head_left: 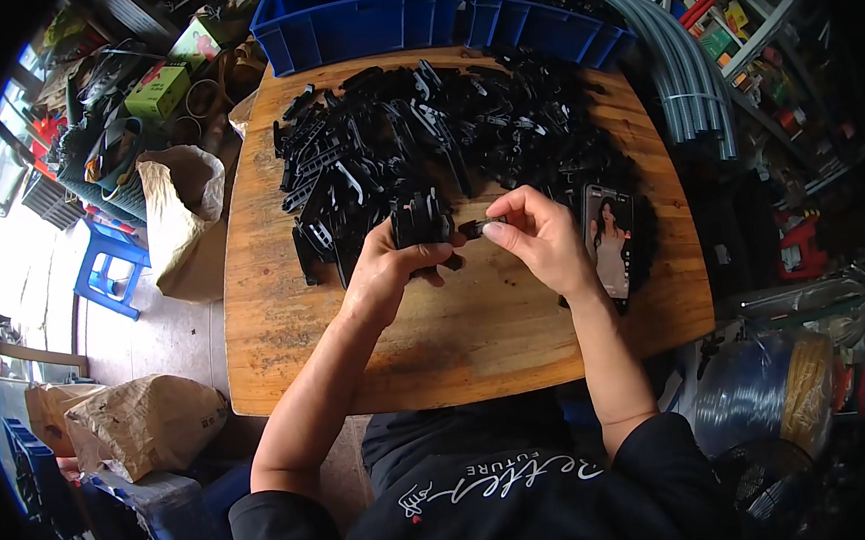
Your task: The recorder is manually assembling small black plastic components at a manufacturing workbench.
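Note:
My left hand point(384, 270) is closed around several black plastic parts point(417, 219), bunched upright above the near middle of the wooden table point(459, 358). Just to its right, my right hand point(538, 234) pinches a small dark piece point(477, 228) between thumb and fingertips. That piece's left end meets or nearly touches the fingers of my left hand; contact is too small to tell. Beyond both hands spreads a big heap of loose black plastic parts point(343, 136), some long and ribbed. Their exact kind cannot be made out.
A phone point(608, 243) with a lit screen leans at the heap's right side. Two blue crates point(356, 35) stand at the far edge. Grey hoses point(674, 62) hang right of the table; a paper sack point(184, 227) and a blue stool point(111, 267) are on the left.

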A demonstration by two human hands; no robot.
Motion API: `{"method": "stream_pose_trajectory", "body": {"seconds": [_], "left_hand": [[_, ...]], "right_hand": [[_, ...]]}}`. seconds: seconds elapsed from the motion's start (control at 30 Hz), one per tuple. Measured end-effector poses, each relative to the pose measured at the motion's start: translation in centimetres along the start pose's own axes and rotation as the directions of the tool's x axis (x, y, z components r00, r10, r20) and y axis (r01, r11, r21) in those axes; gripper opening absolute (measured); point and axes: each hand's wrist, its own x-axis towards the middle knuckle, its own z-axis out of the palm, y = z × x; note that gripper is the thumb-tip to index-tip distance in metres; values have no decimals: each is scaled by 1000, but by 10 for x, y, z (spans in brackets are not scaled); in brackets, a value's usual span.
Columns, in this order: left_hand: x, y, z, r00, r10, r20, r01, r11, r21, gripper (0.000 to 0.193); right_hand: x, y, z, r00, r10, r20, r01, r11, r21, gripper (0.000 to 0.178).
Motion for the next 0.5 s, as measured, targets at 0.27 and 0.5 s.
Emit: {"method": "stream_pose_trajectory", "body": {"seconds": [0.27,0.5], "left_hand": [[-2,6,1,994,-99,50,101,993,-60,22],[2,-7,-1,998,-51,21,51,999,-4,23]], "right_hand": [[-12,-7,2,976,-216,-38,219,965,143,9],[-13,-8,1,962,-274,4,271,953,136,12]]}}
